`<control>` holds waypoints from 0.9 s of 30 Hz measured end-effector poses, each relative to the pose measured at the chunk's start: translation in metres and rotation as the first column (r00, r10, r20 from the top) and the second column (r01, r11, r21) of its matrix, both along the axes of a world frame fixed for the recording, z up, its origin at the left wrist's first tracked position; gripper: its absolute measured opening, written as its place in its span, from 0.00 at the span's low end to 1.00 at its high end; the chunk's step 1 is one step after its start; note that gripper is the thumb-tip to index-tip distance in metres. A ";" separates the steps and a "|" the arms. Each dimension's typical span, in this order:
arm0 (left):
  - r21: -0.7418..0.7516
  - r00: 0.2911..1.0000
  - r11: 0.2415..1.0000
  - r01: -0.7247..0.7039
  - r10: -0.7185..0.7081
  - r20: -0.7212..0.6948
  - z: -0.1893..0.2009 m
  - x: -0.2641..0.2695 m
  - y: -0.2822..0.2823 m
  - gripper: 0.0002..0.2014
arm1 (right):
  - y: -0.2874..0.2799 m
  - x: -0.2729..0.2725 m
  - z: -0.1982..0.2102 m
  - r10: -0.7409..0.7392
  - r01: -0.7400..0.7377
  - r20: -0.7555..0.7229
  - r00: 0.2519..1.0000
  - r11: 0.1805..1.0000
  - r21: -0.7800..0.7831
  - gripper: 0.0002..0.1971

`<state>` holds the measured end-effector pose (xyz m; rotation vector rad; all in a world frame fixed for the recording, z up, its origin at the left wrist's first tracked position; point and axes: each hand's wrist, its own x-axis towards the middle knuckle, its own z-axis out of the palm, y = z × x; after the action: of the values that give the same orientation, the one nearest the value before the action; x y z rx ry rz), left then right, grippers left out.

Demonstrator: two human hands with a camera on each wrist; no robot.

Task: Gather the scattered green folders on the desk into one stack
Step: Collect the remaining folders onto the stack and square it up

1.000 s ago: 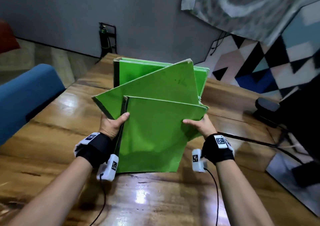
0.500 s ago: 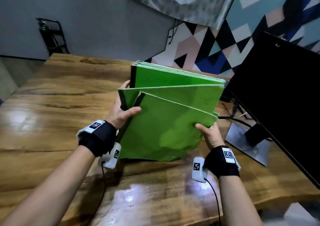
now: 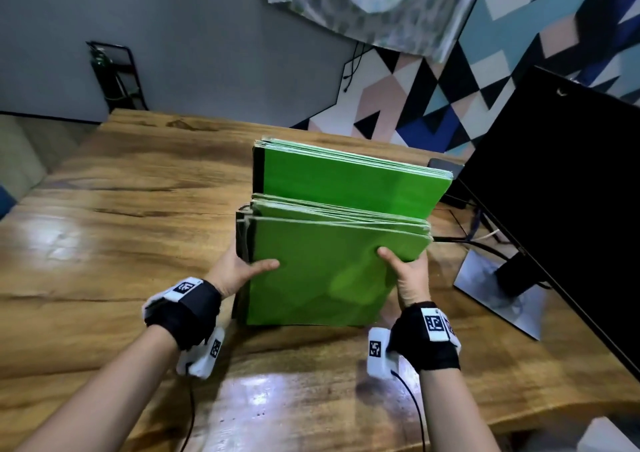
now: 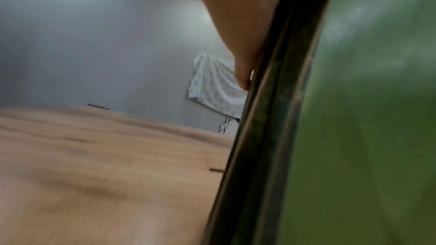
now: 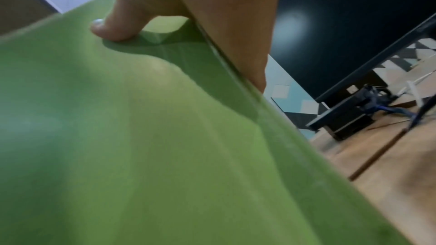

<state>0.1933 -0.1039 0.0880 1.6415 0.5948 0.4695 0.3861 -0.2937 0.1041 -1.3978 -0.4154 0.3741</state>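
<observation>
The left hand point(image 3: 239, 271) grips the dark spine side of the green folders point(image 3: 322, 278), with its thumb lying across the front cover and its fingers behind, where they are hidden. The right hand point(image 3: 408, 278) pinches the opposite, open side, with the thumb on the front cover; in the right wrist view the thumb presses a small dent into the cover. So both hands are closed on the same bundle, one at each side, and the bundle stands on its lower edge on the desk point(image 3: 121, 243), between the two hands and leaning a little away from the person.

I think the main risk is at the open side. The covers look smooth and thin, and the back group of folders stands higher than the front group, so the edges are not yet level. If the right hand loosens to tap the bundle straight, the back folders could slide out or fan open. The lower edge could also slip on the glossy desk if the bundle leans more.

The black monitor point(image 3: 554, 192) and its stand point(image 3: 502, 289) are near the right side, with cables beside them; a wide swing to the right could hit them.
</observation>
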 end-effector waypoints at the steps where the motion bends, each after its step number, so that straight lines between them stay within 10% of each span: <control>1: 0.011 0.999 1.000 0.019 -0.019 -0.027 -0.005 -0.002 -0.001 0.65 | 0.002 -0.001 0.006 -0.019 0.018 0.015 1.000 0.999 0.034 0.63; 4: 0.036 0.997 0.997 0.065 -0.063 -0.048 -0.006 -0.005 0.003 0.61 | 0.004 0.003 0.015 -0.046 0.042 0.069 0.997 0.997 0.064 0.45; 13: 0.101 0.951 0.989 -0.108 0.073 0.299 0.041 0.015 0.001 0.58 | -0.009 -0.002 -0.007 0.027 -0.026 -0.063 0.998 1.000 0.015 0.60; 16: 0.095 0.949 0.987 -0.127 0.093 0.300 0.042 0.010 0.000 0.61 | -0.005 -0.003 0.021 -0.060 0.061 -0.030 0.998 0.996 0.059 0.40; 19: 0.060 0.912 0.981 -0.186 0.150 0.383 0.055 0.017 -0.003 0.47 | 0.006 0.000 0.044 -0.134 0.133 0.003 0.991 0.988 0.076 0.23; 22: 0.017 0.889 0.980 -0.200 0.174 0.424 0.059 0.025 -0.001 0.29 | 0.008 -0.001 0.043 -0.158 0.155 0.034 0.987 0.985 0.071 0.32; 27: -0.025 0.896 0.985 -0.170 0.165 0.413 0.057 0.028 0.008 0.31 | 0.007 0.002 0.044 -0.124 0.126 -0.031 0.992 0.990 0.056 0.26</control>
<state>0.2209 -0.0961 0.1446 1.4462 0.4141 0.9245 0.3881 -0.2868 0.1486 -1.3531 -0.3120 0.2764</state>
